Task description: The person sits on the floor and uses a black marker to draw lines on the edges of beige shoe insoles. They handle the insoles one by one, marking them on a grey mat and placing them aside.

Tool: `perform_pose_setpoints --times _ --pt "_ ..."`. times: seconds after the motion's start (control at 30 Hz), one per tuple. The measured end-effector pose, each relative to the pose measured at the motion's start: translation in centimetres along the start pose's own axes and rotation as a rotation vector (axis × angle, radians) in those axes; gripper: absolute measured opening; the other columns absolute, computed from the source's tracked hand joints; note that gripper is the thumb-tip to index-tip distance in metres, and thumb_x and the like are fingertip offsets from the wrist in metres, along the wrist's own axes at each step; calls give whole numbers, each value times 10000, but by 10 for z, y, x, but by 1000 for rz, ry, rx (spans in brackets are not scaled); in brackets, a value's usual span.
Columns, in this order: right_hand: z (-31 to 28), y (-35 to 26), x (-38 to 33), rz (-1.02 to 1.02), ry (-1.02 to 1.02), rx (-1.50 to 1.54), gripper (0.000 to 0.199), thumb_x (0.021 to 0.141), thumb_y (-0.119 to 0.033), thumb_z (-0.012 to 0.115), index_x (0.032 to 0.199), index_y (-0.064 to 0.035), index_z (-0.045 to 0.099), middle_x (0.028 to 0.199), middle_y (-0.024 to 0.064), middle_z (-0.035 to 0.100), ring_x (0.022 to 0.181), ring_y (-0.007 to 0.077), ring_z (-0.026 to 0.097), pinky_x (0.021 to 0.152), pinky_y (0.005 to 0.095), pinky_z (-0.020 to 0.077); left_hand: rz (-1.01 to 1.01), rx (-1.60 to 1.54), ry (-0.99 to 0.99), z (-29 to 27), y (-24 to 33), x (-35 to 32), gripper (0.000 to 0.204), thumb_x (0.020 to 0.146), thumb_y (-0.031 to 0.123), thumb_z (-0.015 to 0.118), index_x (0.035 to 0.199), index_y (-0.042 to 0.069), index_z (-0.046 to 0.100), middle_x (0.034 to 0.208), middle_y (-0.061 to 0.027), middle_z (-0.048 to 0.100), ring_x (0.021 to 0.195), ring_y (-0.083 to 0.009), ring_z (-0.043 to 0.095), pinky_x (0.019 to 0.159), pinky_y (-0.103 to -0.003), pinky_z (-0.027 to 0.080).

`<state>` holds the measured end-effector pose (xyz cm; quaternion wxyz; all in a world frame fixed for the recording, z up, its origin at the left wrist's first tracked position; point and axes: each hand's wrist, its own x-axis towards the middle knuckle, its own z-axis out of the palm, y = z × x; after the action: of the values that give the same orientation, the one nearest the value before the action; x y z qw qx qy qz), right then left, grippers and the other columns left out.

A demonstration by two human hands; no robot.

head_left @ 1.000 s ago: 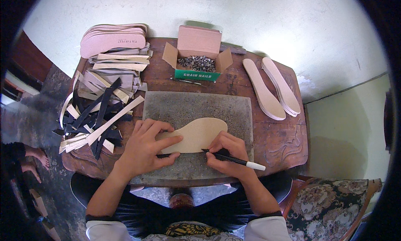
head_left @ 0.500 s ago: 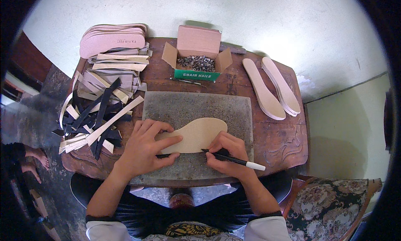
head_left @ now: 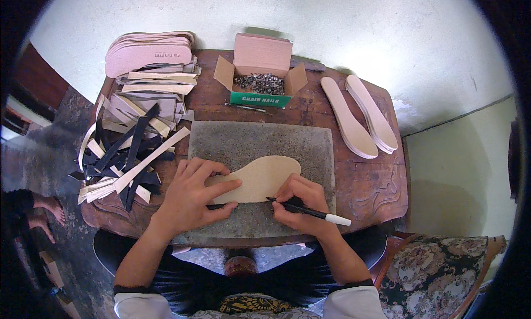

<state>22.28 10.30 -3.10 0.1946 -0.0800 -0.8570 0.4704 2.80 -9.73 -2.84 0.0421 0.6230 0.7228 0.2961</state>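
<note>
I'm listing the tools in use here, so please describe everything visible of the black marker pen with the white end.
The black marker pen with the white end is slim and looks like plastic: a dark, straight barrel, a white piece at its back end and a dark, narrow tip. The person's right hand grips it near the tip, hiding part of the barrel. It slants from lower right to upper left, its tip at the near edge of the beige, sole-shaped sheet.

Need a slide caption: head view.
Left hand rests on a beige insole; right hand holds a marker at its edge.
</note>
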Motion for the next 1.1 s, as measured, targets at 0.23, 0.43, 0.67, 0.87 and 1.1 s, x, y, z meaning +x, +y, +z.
perform_pose_setpoints --times 0.23,0.43,0.67,0.87,1.1 --pt "0 1 0 0 -1 8 210 701 9 787 782 -16 595 808 100 659 738 205 681 666 296 531 4 -7 -1 -1 0 0 420 749 311 857 1150 213 776 1173 -22 625 1089 -257 559 920 -425 418" --pt "0 0 0 1 -4 4 211 699 16 783 780 -16 591 805 100 657 739 207 680 669 302 531 1 1 1 0 0 0 428 750 312 857 1158 216 775 1172 -19 626 1083 -254 562 921 -418 419" --pt "-1 -2 1 1 -13 3 217 695 20 784 778 -20 588 804 100 657 740 213 679 669 306 530 1 2 -1 0 -1 0 429 747 309 859 1158 217 775 1169 -18 627 1074 -249 562 912 -418 419" --pt "-1 -1 1 -3 -5 18 218 696 30 778 777 -21 582 803 104 655 734 215 677 666 312 533 -2 -5 4 1 0 0 426 746 310 859 1153 215 777 1168 -20 628 1071 -249 561 907 -416 413" --pt "-1 -1 1 21 -20 48 212 707 6 774 792 -25 582 812 102 645 737 234 670 668 325 529 4 2 4 1 -1 0 424 747 308 858 1151 210 779 1159 -24 628 1063 -247 560 901 -414 411"
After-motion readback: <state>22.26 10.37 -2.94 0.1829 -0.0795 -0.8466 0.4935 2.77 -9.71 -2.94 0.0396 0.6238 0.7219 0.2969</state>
